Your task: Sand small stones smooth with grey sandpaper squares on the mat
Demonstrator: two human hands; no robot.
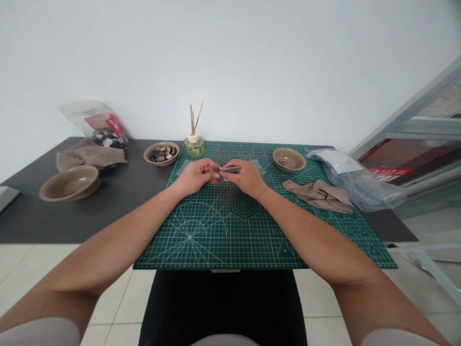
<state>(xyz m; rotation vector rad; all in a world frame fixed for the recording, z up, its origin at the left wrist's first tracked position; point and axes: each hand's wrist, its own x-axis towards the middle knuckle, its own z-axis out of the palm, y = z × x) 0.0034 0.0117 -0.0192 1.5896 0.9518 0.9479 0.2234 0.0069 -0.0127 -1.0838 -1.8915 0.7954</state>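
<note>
My left hand and my right hand meet above the green cutting mat. The right one is closed around a slim grey tool, whose narrow end points left at the other fingers. In a pinch, the left fingertips meet near that end; whatever lies between them is too small to make out. Clear bluish plastic lies on the mat behind the hands and is partly covered by them.
Left of the mat stand a bowl of dark and pinkish pieces, a larger bowl, a brown cloth and a clear bag. A reed diffuser stands behind. To the right are another bowl, a crumpled cloth and a plastic bag.
</note>
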